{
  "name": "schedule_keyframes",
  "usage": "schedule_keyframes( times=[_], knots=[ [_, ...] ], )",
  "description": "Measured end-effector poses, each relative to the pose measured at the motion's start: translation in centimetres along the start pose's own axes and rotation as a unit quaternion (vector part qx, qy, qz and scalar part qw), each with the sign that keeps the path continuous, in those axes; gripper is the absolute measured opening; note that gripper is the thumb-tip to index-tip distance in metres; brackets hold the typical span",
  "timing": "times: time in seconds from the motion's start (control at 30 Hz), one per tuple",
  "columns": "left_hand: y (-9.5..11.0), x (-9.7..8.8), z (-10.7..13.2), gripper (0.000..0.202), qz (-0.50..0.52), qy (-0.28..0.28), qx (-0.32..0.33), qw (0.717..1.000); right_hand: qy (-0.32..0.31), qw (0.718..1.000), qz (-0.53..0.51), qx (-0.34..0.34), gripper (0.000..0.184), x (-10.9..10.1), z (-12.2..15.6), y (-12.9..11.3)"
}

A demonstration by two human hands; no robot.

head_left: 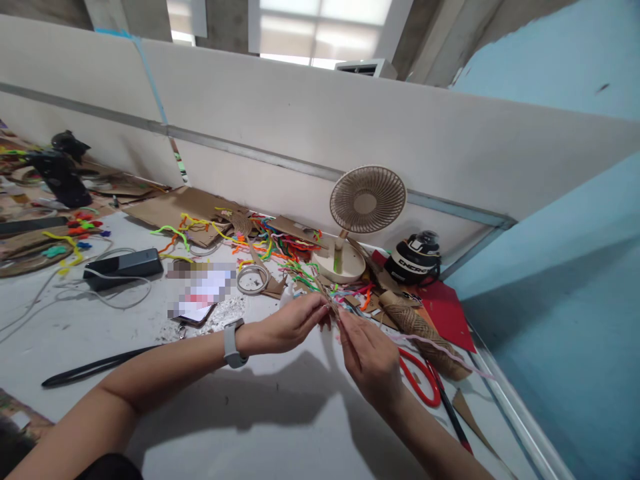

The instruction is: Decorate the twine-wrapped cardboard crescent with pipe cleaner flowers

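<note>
Above the white table, my left hand and my right hand meet with their fingertips pinched. Between them is a thin brown strand that looks like twine or a narrow cardboard strip; its lower part is hidden by the fingers. A grey watch is on my left wrist. Just right of my right hand lie a spool of brown twine, a pale pink pipe cleaner and a red loop handle. A small white bottle stands partly hidden behind my left hand.
A beige fan stands at the back among colourful pipe cleaners and cardboard. Left are a phone, a tape roll, a black power bank with cables and a black strap. Right is red paper.
</note>
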State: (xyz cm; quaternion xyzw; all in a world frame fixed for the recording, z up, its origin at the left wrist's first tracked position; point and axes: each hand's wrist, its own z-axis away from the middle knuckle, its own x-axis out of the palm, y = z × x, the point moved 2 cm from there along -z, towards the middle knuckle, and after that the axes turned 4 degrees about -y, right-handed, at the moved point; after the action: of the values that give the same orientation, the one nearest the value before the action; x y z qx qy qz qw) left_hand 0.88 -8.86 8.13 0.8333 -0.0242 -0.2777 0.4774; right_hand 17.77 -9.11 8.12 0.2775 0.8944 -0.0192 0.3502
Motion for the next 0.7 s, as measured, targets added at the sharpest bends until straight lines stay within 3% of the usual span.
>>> schedule_keyframes(
  times=[0.5,0.7],
  knots=[
    [0.00,-0.06,-0.01,0.028,-0.015,-0.001,0.000,1.000,-0.009,1.000,-0.005,0.010,0.053,0.03,0.01,-0.03],
    [-0.32,-0.01,-0.07,0.026,-0.041,0.009,0.014,0.999,-0.008,1.000,-0.013,0.016,0.044,-0.15,-0.17,-0.10]
  ],
)
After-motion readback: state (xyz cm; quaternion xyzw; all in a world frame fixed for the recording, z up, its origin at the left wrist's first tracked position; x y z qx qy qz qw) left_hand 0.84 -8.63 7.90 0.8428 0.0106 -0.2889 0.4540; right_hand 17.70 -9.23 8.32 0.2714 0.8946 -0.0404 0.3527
